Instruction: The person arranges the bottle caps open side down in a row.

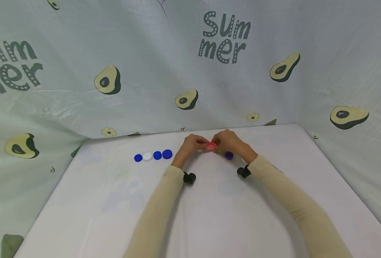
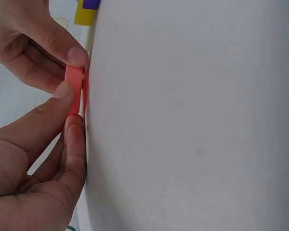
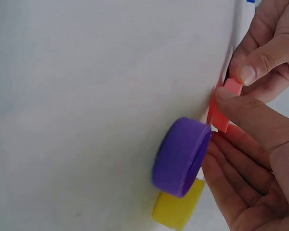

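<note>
Coral cap (image 1: 211, 146) sitting between my two hands, toward far edge of white table (image 1: 216, 218). My left hand (image 1: 191, 144) pinching cap's left side, thumb and fingers closing snugly on it. My right hand (image 1: 230, 140) pinching right side likewise, thumb hovering near left thumb. Purple cap (image 3: 180, 158) lying near my right hand, yellow cap (image 3: 178, 208) showing beside purple one.

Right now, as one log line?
left fingers: pinch red cap; right fingers: pinch red cap; purple cap: on table; white cap: between blue caps
</note>
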A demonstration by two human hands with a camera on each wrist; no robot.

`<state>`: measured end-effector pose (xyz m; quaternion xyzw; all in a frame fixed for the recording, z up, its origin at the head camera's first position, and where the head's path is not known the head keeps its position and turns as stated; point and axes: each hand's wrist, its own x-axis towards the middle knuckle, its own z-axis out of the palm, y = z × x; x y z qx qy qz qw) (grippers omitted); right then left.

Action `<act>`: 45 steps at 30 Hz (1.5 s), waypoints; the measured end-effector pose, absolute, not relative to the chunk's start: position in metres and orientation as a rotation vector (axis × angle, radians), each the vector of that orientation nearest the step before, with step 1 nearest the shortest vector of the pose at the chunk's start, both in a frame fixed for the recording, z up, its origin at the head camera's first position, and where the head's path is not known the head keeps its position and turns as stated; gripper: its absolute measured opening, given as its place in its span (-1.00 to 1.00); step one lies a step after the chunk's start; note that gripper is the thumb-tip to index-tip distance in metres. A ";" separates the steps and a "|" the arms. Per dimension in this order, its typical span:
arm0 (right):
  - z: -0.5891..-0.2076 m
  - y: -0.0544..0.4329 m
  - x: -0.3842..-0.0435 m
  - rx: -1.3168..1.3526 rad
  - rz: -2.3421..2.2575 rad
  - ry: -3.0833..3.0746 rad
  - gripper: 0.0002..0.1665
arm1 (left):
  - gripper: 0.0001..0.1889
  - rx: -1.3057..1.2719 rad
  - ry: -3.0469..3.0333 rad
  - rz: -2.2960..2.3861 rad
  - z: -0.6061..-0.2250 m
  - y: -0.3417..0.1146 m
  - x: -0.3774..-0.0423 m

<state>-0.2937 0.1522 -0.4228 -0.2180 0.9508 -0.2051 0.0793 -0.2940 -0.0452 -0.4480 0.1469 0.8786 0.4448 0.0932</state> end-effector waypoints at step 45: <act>-0.414 0.096 -0.213 -0.947 -1.210 2.767 -0.52 | -0.69 0.693 2.575 1.463 -0.406 -0.130 -0.205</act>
